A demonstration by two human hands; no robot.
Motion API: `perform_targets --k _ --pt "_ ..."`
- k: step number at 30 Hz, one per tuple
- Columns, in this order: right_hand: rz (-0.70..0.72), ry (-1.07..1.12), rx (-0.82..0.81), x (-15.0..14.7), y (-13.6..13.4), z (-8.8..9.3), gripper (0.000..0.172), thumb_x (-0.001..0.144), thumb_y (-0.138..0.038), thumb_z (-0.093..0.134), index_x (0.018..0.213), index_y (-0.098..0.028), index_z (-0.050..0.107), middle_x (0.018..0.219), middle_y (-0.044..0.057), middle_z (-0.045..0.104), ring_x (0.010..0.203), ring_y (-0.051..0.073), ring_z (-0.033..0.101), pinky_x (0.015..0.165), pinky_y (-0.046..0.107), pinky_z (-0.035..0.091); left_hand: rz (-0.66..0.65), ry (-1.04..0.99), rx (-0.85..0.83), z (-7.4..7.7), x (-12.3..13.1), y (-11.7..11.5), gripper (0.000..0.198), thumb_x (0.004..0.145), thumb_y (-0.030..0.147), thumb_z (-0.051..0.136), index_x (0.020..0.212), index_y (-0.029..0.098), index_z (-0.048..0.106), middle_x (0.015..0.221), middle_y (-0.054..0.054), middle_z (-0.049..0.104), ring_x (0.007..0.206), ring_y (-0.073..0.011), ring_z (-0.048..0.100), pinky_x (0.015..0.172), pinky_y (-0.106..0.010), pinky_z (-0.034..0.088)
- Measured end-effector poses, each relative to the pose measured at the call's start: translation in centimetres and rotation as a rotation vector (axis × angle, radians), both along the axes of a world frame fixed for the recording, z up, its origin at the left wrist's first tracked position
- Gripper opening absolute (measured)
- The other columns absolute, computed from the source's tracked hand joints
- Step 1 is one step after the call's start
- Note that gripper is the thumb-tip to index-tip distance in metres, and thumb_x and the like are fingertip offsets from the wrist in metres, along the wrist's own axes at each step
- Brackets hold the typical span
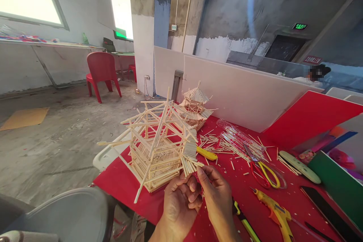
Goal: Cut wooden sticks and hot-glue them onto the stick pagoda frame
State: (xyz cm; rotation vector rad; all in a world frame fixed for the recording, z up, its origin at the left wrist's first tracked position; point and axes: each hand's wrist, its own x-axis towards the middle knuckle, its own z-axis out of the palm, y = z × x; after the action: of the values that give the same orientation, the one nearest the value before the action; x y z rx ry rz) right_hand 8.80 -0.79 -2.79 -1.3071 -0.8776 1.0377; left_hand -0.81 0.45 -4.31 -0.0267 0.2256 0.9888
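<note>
A pavilion model (159, 155) built of thin wooden sticks stands on the red tabletop, with bare roof beams on its left and a slatted roof section (190, 145) on its right. My right hand (217, 196) is closed, thumb and index finger pinching the end of a short wooden stick (200, 164) at the lower edge of the slats. Just below that edge, my left hand (181, 204) has its palm turned up and its fingers curled in. What those fingers hold, if anything, is hidden.
Behind stands a finished-looking stick pagoda (195, 106). To the right lie loose sticks (235, 143), a yellow cutter (207, 154), scissors (263, 172), a glue gun (275, 211), a green-black cutter (245, 221) and a phone (326, 211). White boards (227, 87) border the table; a person (312, 75) sits beyond.
</note>
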Motion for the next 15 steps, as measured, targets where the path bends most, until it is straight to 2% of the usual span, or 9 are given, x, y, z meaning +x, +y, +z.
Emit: perform_targets --k 7,12,15 --pt "-0.005 0.003 0.006 0.03 0.09 -0.24 0.044 0.077 -0.058 0.069 0.089 -0.016 0.066 0.060 -0.001 0.065 0.040 0.011 0.058 0.034 0.020 0.051 0.007 -0.022 0.012 -0.21 0.04 0.05 0.012 0.072 0.020 0.062 0.065 0.013 0.056 0.058 0.001 0.052 0.043 -0.0053 0.033 0.039 -0.017 0.018" --pt "-0.011 -0.015 0.026 0.12 0.18 -0.71 0.041 0.078 -0.055 0.070 0.089 -0.016 0.066 0.066 0.001 0.067 0.041 0.010 0.057 0.039 0.021 0.054 0.006 -0.010 0.015 -0.11 0.00 -0.05 0.012 0.073 0.020 0.061 0.065 0.012 0.056 0.058 0.001 0.052 0.043 -0.0054 0.034 0.039 -0.017 0.019" --pt "0.008 0.025 0.015 0.09 0.11 -0.83 0.039 0.079 -0.053 0.070 0.092 -0.017 0.065 0.065 0.000 0.066 0.038 0.009 0.056 0.037 0.021 0.052 0.001 -0.012 0.010 -0.04 0.00 -0.08 0.013 0.072 0.021 0.062 0.065 0.012 0.056 0.057 0.001 0.051 0.043 -0.0055 0.035 0.039 -0.017 0.019"
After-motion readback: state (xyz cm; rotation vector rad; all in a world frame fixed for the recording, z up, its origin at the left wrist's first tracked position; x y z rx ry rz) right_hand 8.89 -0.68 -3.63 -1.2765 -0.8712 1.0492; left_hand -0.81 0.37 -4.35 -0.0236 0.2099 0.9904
